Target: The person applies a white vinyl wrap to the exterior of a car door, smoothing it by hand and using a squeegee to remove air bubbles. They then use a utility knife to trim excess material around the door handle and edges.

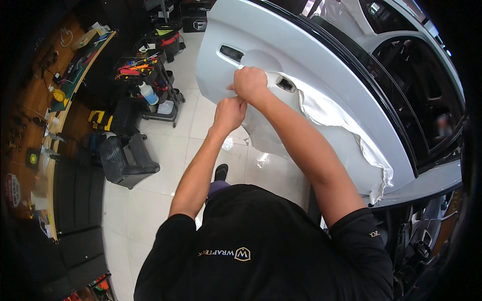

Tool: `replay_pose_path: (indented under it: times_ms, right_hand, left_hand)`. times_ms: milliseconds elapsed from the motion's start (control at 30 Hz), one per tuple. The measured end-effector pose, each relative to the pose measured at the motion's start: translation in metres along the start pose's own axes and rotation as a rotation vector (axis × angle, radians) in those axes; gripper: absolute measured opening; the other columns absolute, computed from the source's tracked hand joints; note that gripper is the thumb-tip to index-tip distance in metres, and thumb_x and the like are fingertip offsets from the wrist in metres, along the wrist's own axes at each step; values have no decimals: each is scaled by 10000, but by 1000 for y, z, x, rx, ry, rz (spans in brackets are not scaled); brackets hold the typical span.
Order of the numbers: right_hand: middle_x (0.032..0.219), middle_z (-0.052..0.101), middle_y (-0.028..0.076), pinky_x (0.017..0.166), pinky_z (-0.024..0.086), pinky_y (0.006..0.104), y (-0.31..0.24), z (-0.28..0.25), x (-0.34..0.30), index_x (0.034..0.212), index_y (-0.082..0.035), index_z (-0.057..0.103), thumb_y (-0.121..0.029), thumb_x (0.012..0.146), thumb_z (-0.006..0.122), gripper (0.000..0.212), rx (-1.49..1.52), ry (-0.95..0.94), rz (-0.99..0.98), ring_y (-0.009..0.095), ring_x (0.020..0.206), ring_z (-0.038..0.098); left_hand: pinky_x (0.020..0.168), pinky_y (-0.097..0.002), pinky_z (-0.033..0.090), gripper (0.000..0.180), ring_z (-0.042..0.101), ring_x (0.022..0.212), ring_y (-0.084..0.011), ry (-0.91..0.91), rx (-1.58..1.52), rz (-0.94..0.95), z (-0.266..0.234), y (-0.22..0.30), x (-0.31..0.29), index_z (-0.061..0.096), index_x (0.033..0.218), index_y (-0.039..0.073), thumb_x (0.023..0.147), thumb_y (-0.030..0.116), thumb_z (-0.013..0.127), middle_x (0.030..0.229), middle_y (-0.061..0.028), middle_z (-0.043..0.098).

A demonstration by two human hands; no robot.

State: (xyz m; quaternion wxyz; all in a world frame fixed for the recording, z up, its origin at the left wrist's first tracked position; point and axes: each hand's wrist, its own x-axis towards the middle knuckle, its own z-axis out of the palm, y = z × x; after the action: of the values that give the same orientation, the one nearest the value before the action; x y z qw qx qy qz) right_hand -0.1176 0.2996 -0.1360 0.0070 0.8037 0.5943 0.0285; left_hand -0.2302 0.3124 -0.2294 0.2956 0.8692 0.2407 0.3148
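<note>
A pale silver car door (281, 55) stands open in front of me. A sheet of glossy white film (341, 120) lies loose over its lower half, crumpled along its right edge. My right hand (249, 84) is closed on the film's upper left edge, below the dark handle recess (231, 52). My left hand (229, 113) is just beneath it, fingers pinched on the same film edge. A second dark recess (285, 84) shows to the right of my right hand.
A tool cart (150, 85) with colourful hand tools and a white bottle stands at the left. A dark plastic step stool (128, 160) sits on the white tiled floor (150, 200). A wooden workbench (55, 100) runs along the far left. Film scraps (262, 159) lie on the tiles.
</note>
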Motion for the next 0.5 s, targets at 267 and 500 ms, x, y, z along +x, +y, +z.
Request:
replay_pose_path:
  times_ms: [267, 500]
  right_hand:
    - [871, 729, 211, 727, 583, 447, 7, 7, -20, 868, -20, 755, -312, 935, 644, 319, 127, 30, 108, 364, 818, 728]
    - [656, 662, 217, 693, 536, 493, 18, 35, -39, 697, -19, 726, -324, 959, 587, 426, 304, 249, 146, 418, 676, 665]
  left_hand:
    - [669, -519, 500, 212, 636, 725, -438, -2, -39, 65, -6, -9, -4, 643, 822, -6, 954, 140, 562, 785, -225, 671]
    - [672, -512, 491, 229, 629, 734, -428, -19, -50, 111, -5, -7, -7, 614, 795, 3, 958, 153, 556, 774, -208, 662]
